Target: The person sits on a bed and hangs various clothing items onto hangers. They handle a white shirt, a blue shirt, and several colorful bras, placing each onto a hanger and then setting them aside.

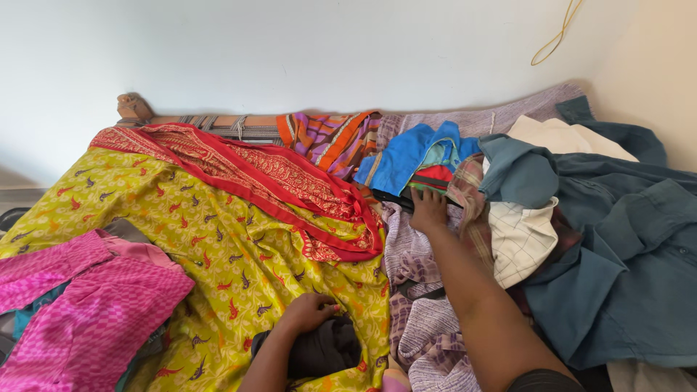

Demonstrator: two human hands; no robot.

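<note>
I logged the left hand [311, 312] at the lower centre of the frame, fingers curled and resting on a dark garment [323, 350] that lay on the yellow-green patterned cloth [218, 247]; whether it actually gripped the dark fabric I could not tell. The right hand [428, 209] reached to the middle of the frame, fingers spread flat and pressing on a green and black folded piece [417, 193] just below the blue garment [403, 161]; it closed on nothing that I could see.

Risks as I judged them: the heap at centre right was loosely stacked, so a pull on the lower piece could drag the blue garment and the white checked cloth [519, 239] down with it. The teal shirt [617, 268] draped over the heap on the right could slide towards the arm if its support shifted. The red-bordered cloth [290, 181] lay across the yellow-green one, and tugging either would likely rumple both. The pink checked fabric [87, 305] at lower left sat apart and seemed least at risk.

Packages, labels, signs: I found none. The only item on the pale wall was a yellow cord [555, 35] hanging in a loop at upper right
</note>
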